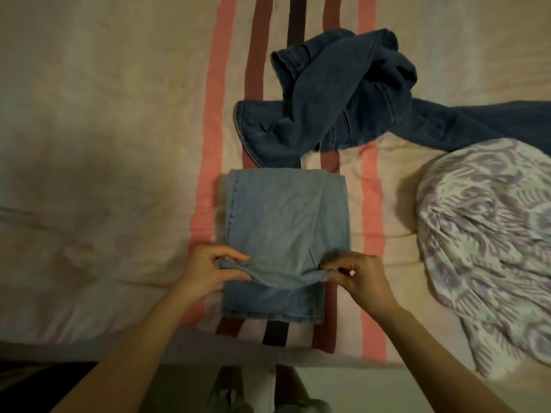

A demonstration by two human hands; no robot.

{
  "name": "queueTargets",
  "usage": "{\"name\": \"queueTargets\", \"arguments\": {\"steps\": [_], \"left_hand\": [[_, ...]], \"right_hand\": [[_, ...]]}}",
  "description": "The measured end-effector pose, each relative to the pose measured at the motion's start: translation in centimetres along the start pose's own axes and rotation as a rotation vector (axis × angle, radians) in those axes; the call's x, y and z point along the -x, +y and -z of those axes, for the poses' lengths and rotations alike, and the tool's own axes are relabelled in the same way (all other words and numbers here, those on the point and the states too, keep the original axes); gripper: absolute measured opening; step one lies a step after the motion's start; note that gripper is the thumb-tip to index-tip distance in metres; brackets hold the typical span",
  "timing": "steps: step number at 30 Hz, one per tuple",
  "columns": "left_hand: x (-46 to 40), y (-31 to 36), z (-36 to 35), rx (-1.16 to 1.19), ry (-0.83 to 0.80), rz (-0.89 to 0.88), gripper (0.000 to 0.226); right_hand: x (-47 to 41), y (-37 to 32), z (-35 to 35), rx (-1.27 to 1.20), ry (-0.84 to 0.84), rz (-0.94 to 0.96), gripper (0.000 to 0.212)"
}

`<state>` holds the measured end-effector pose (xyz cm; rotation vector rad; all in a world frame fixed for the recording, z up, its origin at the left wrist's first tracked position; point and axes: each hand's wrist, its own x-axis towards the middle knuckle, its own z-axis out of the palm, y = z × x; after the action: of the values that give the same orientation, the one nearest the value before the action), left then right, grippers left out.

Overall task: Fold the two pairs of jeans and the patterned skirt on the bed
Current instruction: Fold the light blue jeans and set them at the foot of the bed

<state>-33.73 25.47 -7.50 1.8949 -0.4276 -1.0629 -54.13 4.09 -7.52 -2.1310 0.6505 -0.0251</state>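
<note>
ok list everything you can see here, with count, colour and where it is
light jeans: one, pale blue, middle of the bed, partly folded, near end lifted
dark jeans: one, dark blue, crumpled beyond the light jeans, one leg running off to the right
skirt: one, white with purple pattern, heaped at the right
bed: one, cream cover with pink, maroon and dark stripes down the middle
floor: pale strip below the bed edge
feet: blurred shapes at the bottom edge, hard to tell
left hand: pinches the left side of the lifted fold
right hand: pinches the right side of the same fold
</note>
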Motion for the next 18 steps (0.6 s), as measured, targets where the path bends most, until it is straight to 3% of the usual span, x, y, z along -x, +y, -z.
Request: {"name": "queueTargets", "arguments": {"steps": [6,9,11,14,18], "left_hand": [[2.3,-3.1,-1.5,-0.103,-0.016,-0.007,0.055],[3.2,-3.0,-1.8,-0.075,-0.015,-0.042,0.059],[3.4,-2.4,-2.1,0.027,0.113,-0.038,0.052],[3.0,-1.6,-2.6,0.166,0.359,0.015,0.042],[2.5,-1.6,-3.0,0.197,0.372,0.068,0.043]], "right_hand": [[5.3,1.7,-3.9,0.189,0.048,-0.039,0.019],[6.9,1.5,-3.9,0.111,-0.019,-0.136,0.031],[6.8,0.7,-3.3,-0.038,0.011,-0.194,0.046],[4.7,-0.3,-2.9,-0.14,0.195,-0.298,0.042],[2.3,-0.6,-3.7,-0.146,0.286,-0.396,0.046]]}}
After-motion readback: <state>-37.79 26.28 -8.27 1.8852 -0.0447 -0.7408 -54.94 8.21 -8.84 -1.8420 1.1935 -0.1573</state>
